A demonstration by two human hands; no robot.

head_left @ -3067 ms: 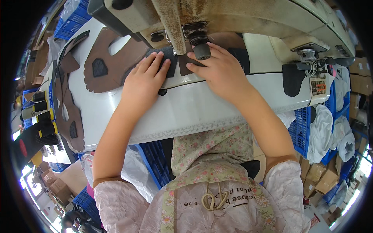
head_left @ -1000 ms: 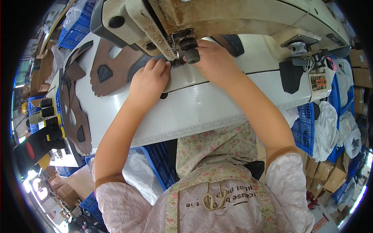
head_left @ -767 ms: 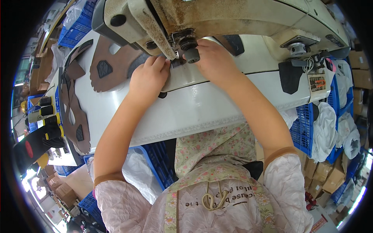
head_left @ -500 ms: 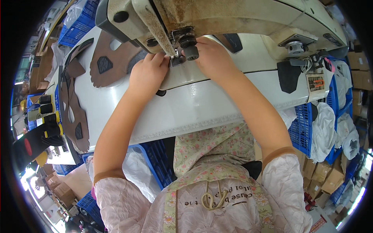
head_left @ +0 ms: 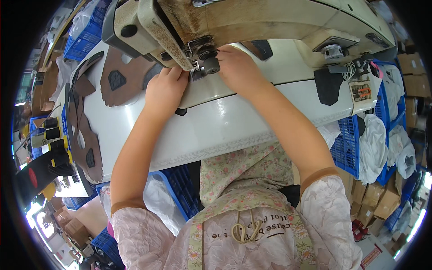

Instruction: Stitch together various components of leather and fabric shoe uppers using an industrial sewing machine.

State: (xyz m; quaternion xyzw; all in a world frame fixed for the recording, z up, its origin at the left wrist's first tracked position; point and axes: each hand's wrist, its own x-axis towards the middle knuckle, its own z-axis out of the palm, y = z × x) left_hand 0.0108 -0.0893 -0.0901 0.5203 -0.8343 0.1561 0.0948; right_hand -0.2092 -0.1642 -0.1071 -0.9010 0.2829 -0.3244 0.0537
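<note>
My left hand (head_left: 165,89) rests on the bed of a sewing machine (head_left: 288,20), just left of its needle and presser foot (head_left: 196,72). Its fingers are bent and pressed together; what they hold, if anything, is hidden. On the other side of the foot is my right hand (head_left: 239,68), its fingers curled inward and its fingertips partly behind the dark round roller (head_left: 210,65). Whatever lies between the two hands cannot be made out. A brown shoe-upper-like piece (head_left: 108,94) with a dark patch lies left of my left hand, its grey part reaching toward that hand.
More brown cut pieces (head_left: 85,150) hang at the table's left edge. A dark piece (head_left: 261,49) lies behind my right hand, a black one (head_left: 327,87) farther right. Thread spools (head_left: 53,132) stand at left. Blue crates (head_left: 347,146) with white bags flank the white table (head_left: 216,130).
The whole view has shifted slightly, so the machine and table sit a little farther left. Both hands keep nearly the same places beside the presser foot.
</note>
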